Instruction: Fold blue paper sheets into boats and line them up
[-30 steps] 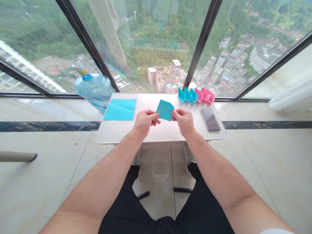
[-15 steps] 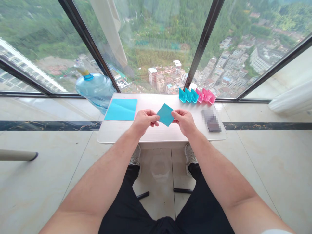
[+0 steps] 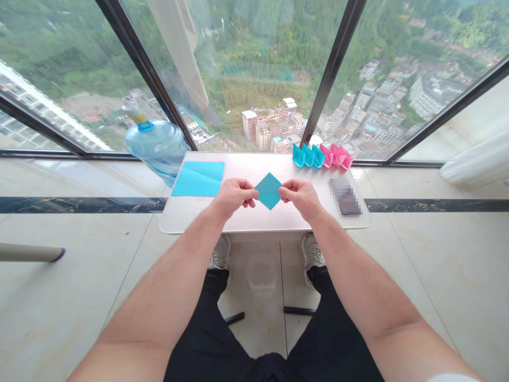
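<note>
A small folded blue paper (image 3: 269, 192) is held over the low table, turned so that it looks like a diamond. My left hand (image 3: 237, 195) pinches its left corner between thumb and fingers. On the opposite corner, my right hand (image 3: 299, 196) has a similar pinch. Flat at the table's left lies a stack of blue paper sheets (image 3: 198, 178), with a pink edge showing beneath. Along the back right stand three folded blue paper boats (image 3: 308, 156) and, beside them, several pink paper boats (image 3: 336, 156).
The white table (image 3: 254, 222) stands against tall windows. A phone (image 3: 348, 199), partly blurred out, lies at its right side. Behind its left end is a large blue water bottle (image 3: 157, 146). My shoes (image 3: 218, 257) are under the front edge.
The folded blue paper has turned slightly and dropped a little, now standing as a more upright diamond. Both hands keep their pinch on its side corners.
</note>
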Demonstrator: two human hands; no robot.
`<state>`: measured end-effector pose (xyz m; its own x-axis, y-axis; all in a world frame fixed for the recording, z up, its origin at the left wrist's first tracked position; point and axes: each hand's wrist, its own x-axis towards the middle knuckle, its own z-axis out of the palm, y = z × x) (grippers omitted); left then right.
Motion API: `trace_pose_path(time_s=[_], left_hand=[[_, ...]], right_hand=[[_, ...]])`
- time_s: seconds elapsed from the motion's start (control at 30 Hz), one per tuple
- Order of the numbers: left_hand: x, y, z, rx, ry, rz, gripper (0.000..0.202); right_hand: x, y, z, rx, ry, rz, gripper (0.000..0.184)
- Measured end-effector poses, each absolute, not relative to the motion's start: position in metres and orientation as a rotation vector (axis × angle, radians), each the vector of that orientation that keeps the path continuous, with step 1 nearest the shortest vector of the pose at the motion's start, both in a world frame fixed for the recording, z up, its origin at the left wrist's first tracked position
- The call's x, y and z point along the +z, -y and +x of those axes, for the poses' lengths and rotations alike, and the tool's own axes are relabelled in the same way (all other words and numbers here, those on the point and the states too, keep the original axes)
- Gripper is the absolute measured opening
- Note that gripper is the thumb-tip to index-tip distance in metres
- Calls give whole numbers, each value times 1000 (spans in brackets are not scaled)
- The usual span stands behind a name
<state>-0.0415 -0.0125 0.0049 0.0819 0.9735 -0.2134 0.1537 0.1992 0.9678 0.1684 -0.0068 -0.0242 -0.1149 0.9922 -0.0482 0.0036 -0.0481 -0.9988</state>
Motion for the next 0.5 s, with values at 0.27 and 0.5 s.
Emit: trace_pose_path(time_s=[0.27,0.5], left_hand=[[-3,9,-42,891,-1419,1483,9],[-11,7,-34,999,-1266,1359,34]], right_hand=[[-19,10,165,1355,1434,-1259,19],[-23,10,158,1254,1320,-1298,22]])
